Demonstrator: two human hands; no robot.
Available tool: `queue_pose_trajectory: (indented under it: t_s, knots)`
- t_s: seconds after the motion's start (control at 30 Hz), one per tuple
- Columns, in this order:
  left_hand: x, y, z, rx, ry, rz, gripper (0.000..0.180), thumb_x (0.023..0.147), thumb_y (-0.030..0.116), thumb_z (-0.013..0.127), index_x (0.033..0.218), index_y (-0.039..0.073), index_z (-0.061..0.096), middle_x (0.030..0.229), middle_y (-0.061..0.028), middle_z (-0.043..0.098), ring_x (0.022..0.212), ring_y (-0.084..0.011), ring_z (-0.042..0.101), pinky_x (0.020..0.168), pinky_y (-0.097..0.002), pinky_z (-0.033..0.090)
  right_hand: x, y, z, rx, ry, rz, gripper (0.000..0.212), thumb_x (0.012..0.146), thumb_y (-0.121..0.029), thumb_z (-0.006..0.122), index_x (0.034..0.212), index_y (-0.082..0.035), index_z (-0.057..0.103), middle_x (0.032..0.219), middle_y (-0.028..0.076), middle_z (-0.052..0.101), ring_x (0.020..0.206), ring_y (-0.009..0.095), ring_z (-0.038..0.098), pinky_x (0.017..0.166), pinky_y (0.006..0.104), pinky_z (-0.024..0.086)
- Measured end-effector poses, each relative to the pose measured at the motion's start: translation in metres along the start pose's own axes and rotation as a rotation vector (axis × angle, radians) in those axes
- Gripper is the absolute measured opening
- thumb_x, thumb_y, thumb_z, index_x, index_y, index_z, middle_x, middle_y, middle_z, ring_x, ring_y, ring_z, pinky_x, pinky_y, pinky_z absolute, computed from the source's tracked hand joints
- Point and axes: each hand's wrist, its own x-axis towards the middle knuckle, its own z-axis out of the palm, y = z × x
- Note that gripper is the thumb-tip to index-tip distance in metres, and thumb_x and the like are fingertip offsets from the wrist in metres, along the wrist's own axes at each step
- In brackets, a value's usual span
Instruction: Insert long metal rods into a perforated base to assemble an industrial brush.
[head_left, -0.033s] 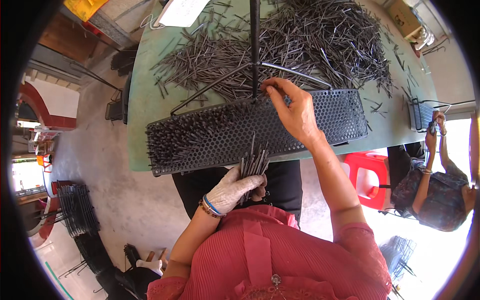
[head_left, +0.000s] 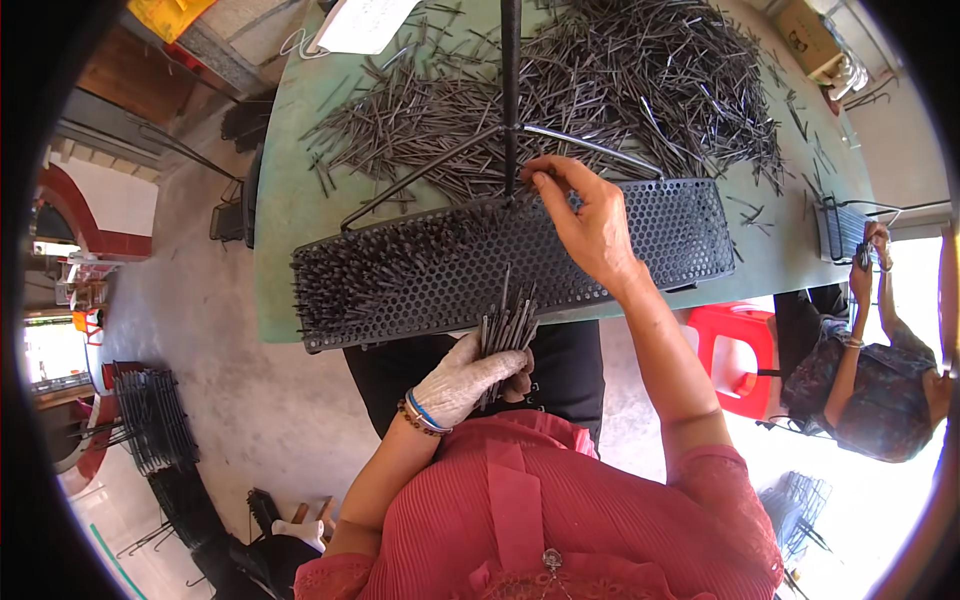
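Note:
My left hand (head_left: 462,382), in a whitish work glove, is closed around a bundle of thin dark metal rods (head_left: 508,325) that point up from it. Ahead lies a long black rack with a perforated top (head_left: 640,230), slightly tilted across the table's near edge. Many rods stand upright in its holes on the left part, while the holes on the right part are bare. Over the rack's far edge, beside the upright pole, my bare right hand (head_left: 590,215) has thumb and fingers pinched together. What sits between those fingertips is too small to make out.
Loose dark rods (head_left: 640,90) lie in a big heap on the green table (head_left: 285,230). A black pole (head_left: 510,90) joins the rack's wire frame. To the right are a red stool (head_left: 735,350) and another person (head_left: 865,385) working at a rack. Black racks (head_left: 150,420) stand at left.

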Motion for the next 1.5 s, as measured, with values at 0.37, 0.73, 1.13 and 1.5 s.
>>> queue_pose_trajectory:
  t_s: [0.37,0.73,1.13,1.5]
  knots:
    - [0.001,0.001,-0.002,0.017,-0.014,-0.011,0.019,0.093,0.015,0.063,0.106,0.002,0.058,0.088,-0.0054,0.062,0.075,-0.0136,0.062,0.065,-0.0286,0.054,-0.005,0.007,0.008,-0.069,0.142,-0.085,0.016,0.093,-0.003,0.059,0.107,0.001,0.066,0.097,0.010,0.072,0.084,0.014,0.069,0.078,0.0269,0.053]
    - [0.000,0.006,0.002,0.077,0.057,-0.057,0.019,0.092,0.016,0.064,0.104,0.002,0.058,0.085,-0.0051,0.062,0.074,-0.0137,0.062,0.063,-0.0281,0.052,-0.006,0.012,0.011,-0.136,0.127,-0.221,0.016,0.090,-0.002,0.063,0.105,-0.001,0.068,0.099,0.011,0.071,0.087,0.022,0.069,0.079,0.0309,0.054]
    - [0.000,0.000,-0.001,0.044,0.051,-0.050,0.021,0.092,0.016,0.064,0.107,0.002,0.057,0.088,-0.0055,0.063,0.075,-0.0138,0.063,0.063,-0.0283,0.053,-0.011,0.016,0.017,-0.169,0.169,-0.245,0.016,0.087,-0.001,0.067,0.103,-0.002,0.068,0.096,0.010,0.071,0.084,0.024,0.068,0.075,0.0328,0.054]
    - [0.008,-0.008,-0.012,0.037,0.016,-0.062,0.029,0.090,0.019,0.064,0.113,0.003,0.057,0.091,-0.0062,0.064,0.074,-0.0154,0.064,0.064,-0.0289,0.054,-0.003,0.012,0.015,-0.185,0.015,-0.386,0.018,0.084,0.001,0.067,0.102,-0.002,0.068,0.098,0.011,0.070,0.090,0.029,0.066,0.079,0.0366,0.052]
